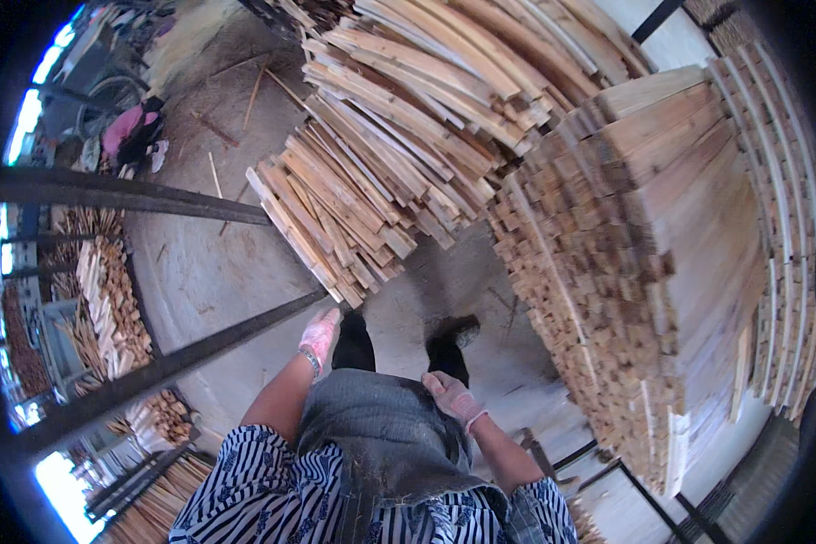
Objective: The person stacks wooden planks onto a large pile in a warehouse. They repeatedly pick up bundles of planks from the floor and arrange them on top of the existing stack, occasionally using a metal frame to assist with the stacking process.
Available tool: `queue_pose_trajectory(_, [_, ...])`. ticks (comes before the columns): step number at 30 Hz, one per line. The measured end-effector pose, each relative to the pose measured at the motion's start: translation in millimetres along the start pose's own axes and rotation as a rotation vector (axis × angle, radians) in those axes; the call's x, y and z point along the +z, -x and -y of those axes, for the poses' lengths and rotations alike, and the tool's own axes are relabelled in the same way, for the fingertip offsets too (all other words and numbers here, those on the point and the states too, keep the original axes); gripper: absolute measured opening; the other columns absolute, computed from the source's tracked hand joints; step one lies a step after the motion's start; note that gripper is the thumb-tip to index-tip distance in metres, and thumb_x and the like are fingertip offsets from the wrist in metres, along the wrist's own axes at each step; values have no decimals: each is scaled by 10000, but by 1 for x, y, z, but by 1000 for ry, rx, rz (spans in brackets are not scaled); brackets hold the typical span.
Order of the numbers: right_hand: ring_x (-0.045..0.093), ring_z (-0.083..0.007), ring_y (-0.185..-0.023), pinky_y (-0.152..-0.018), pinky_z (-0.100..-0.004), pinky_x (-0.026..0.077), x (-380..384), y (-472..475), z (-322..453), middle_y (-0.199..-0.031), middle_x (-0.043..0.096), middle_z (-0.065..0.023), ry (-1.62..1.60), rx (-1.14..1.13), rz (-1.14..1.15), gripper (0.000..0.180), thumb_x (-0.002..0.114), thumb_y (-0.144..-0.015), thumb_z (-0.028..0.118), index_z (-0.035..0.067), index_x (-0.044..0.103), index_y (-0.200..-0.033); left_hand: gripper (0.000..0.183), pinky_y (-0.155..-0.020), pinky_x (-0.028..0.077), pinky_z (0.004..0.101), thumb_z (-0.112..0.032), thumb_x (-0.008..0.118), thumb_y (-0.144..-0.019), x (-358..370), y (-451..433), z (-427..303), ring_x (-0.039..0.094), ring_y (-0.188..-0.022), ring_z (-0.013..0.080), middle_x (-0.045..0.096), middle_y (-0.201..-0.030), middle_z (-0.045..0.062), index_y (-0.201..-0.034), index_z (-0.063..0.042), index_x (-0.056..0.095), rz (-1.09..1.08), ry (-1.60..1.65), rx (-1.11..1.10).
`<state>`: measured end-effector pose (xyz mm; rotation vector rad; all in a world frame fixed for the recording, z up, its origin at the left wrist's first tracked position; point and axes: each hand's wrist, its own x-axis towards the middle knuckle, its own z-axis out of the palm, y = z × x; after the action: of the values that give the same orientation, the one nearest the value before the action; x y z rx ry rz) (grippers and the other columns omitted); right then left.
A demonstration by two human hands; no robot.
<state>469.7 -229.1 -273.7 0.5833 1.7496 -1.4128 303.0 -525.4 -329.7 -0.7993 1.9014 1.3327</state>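
My left hand (321, 334), in a pale pink work glove with a watch (310, 360) at the wrist, hangs with fingers extended near the end of a dark metal bar (231, 347). I see nothing held in it. My right hand (454, 396), gloved too, has its fingers curled at the edge of my grey denim apron (387, 415); whether it grips the hem I cannot tell. Just ahead of my feet lies a wide heap of loose sawn wood strips (381, 177), with their near ends uneven.
To the right rises a tall, tight stack of wood pieces (591, 272) with boards (700, 224) along its side. A second dark bar (136, 197) crosses at left. Someone in pink (126, 132) crouches far left, near a wheel (109, 98). Loose sticks (255, 98) litter the concrete floor (197, 272).
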Motion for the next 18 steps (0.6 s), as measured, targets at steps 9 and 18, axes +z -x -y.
queue_pose_trajectory(9, [521,-438,-1244,-1044,-475,427,93,-274,67,-1363,523,-287,102,-164,-561,588,564,-954,434,21,513,-1370,789,-1202,192,418,-546,545,-974,-54,-222,-6,313,-1445,242,360,-1577,105,-1539,-37,332,-115,400,-151])
queue_pose_trajectory(18, [555,-458,-1230,-1054,-460,416,-10,-454,38,-1280,592,-305,-570,137,-870,740,590,-884,508,-95,529,-1307,749,-1170,267,395,-467,617,-961,-38,-323,-35,372,-1394,254,384,-1539,70,-1539,-85,331,-93,268,75])
